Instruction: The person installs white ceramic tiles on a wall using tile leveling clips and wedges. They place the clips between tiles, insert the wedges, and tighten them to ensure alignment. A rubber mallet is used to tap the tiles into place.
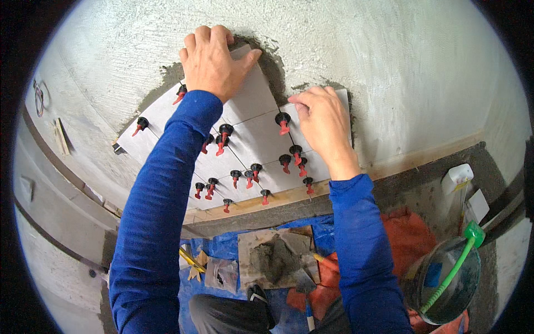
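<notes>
Pale tile [253,92] is being steadied on the wall [400,78] by the left hand [212,68], fingers spread; can't tell if anything's being pinched by right hand [324,121]. Probably stiff, brittle, best being edge-gripped.

Pretty bright blue gear is worn up top, the left sleeve [153,217] and right sleeve [364,245] both long and kinda creased. Plain blue cuffs [203,107] are seen at the wrists, left hand [211,67] and right hand [325,122] left bare. Dark grey trousers [225,313] are worn too, plus a dark shoe [256,291] crossed by a pale strip
</notes>
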Demonstrator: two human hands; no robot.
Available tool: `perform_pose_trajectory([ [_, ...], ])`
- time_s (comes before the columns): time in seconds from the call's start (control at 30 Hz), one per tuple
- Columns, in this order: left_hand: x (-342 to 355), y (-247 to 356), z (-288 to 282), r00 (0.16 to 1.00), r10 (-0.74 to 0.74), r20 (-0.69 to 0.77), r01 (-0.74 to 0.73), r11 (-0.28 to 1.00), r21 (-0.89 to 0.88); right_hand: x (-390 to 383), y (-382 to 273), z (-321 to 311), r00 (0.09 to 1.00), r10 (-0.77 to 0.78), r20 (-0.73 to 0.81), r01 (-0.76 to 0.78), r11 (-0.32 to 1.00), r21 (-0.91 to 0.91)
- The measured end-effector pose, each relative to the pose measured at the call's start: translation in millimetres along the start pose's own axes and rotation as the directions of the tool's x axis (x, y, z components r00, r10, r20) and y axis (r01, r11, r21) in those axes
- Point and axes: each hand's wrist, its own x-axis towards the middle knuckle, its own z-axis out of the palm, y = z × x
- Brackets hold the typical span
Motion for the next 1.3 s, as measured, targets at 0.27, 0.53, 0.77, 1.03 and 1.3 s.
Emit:
perform_pose_trajectory([
  [0.27,-3.5,-4.9,11.9,0.998,-0.066,-0.002,0.066,0.998,0.011,-7.2,-8.7,12.5,0.999,-0.025,0.039,0.025,1.0,-0.004],
  [0.53,-9.0,2.4,7.9,0.99,-0.144,-0.003,0.143,0.989,-0.025,-4.2,-18.2,15.9,0.996,-0.081,0.024,0.08,0.996,0.03],
  [0.77,-10.5,8.4,6.7,0.963,-0.266,0.033,0.267,0.963,-0.025,-6.1,-21.4,19.3,0.997,-0.059,0.043,0.057,0.997,0.049],
  [1.03,-66.1,39.9,-16.8,0.99,-0.137,0.044,0.139,0.988,-0.06,-10.5,-25.6,17.4,0.993,-0.098,0.069,0.099,0.995,-0.005],
  [1.3,-104.2,49.5,-20.9,0.951,-0.078,0.299,0.095,0.995,-0.044,-10.0,-27.0,20.4,0.995,-0.044,0.093,0.043,0.999,0.019],
])
